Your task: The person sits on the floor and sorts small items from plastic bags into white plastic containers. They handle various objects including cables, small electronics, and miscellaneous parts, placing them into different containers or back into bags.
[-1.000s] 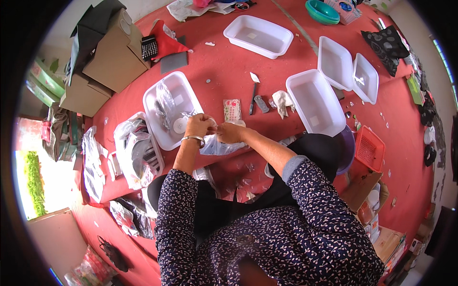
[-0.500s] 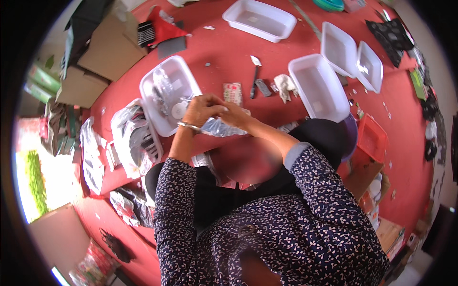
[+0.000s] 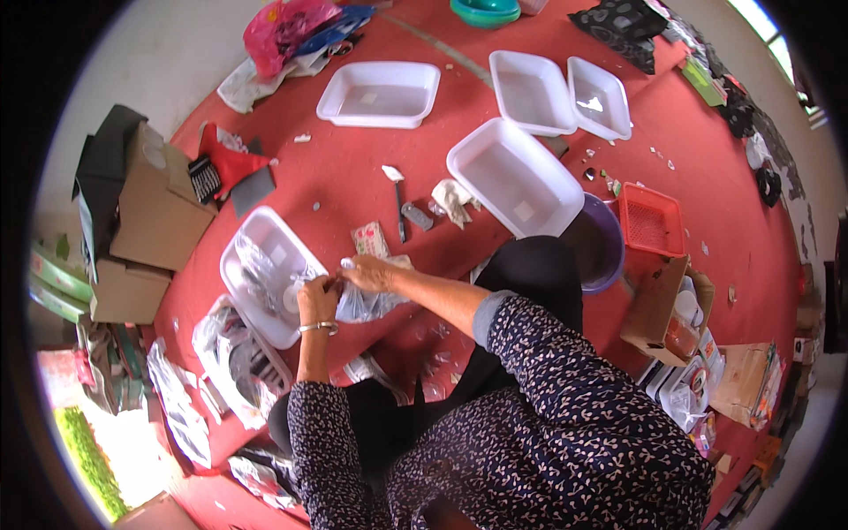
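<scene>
My left hand [image 3: 316, 300], with a bracelet at the wrist, is closed in a pinch beside the near rim of a white plastic tub [image 3: 231, 256]. Close to its fingertips, my right hand [image 3: 371, 274] is closed too, its fingers bent inward. What either pinch holds is too small to make out. Under my right hand is a clear plastic bag [image 3: 360, 306]; whether the hand grips it is hidden. Inside the tub are clear plastic wrapping [image 3: 256, 262] and a round white piece. A small printed packet [image 3: 369, 239] lies just beyond my right hand.
Beyond the hands lie a black-handled tool [image 3: 400, 212], a grey block [image 3: 417, 215] and a crumpled cloth [image 3: 454, 201]. More white tubs [image 3: 459, 163] stand ahead. A purple basin [image 3: 609, 274] and red basket [image 3: 671, 231] are at right. Cardboard boxes [image 3: 163, 216] stand at left.
My view has swung to the right, shifting the scene leftward. My hands, overlapping before, are now slightly apart, the left one lower and nearer the tub.
</scene>
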The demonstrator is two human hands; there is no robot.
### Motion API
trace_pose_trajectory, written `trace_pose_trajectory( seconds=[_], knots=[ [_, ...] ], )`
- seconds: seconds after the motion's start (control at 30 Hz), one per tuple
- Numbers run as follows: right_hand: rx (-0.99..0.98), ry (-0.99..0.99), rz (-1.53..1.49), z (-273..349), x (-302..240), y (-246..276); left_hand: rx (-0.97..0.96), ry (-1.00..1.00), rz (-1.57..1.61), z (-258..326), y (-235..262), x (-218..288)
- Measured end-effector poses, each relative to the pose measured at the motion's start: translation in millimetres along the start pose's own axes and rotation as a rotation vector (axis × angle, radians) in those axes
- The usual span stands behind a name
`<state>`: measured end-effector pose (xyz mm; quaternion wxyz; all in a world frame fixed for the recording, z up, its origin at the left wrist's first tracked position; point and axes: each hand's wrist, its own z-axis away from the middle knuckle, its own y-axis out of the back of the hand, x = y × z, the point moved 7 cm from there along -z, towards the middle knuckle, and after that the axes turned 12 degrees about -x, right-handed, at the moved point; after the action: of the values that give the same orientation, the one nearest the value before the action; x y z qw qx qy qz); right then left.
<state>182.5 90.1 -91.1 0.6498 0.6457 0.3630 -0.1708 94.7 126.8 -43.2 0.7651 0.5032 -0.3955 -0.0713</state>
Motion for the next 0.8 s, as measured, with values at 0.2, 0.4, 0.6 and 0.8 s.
trace_pose_trajectory(
  seconds=[0.2, 0.4, 0.6, 0.8],
  knots=[
    [0.137, -0.045, -0.098, 2.3, 11.2, 9.3, 0.072, -0.087, -0.131, -1.7, -3.9, 5.5],
    [0.218, -0.132, -0.147, 0.0, 20.8, -5.8, -0.198, 0.167, 0.230, -9.8, -35.5, -39.1],
    [0.109, -0.333, -0.298, -6.3, 10.6, 6.1, -0.123, -0.025, 0.098, 2.4, -31.6, 5.3],
    [0.036, 0.152, 0.345, -21.7, -1.7, 2.2, -0.258, -0.008, 0.301, 1.4, -25.8, 1.8]
  ],
)
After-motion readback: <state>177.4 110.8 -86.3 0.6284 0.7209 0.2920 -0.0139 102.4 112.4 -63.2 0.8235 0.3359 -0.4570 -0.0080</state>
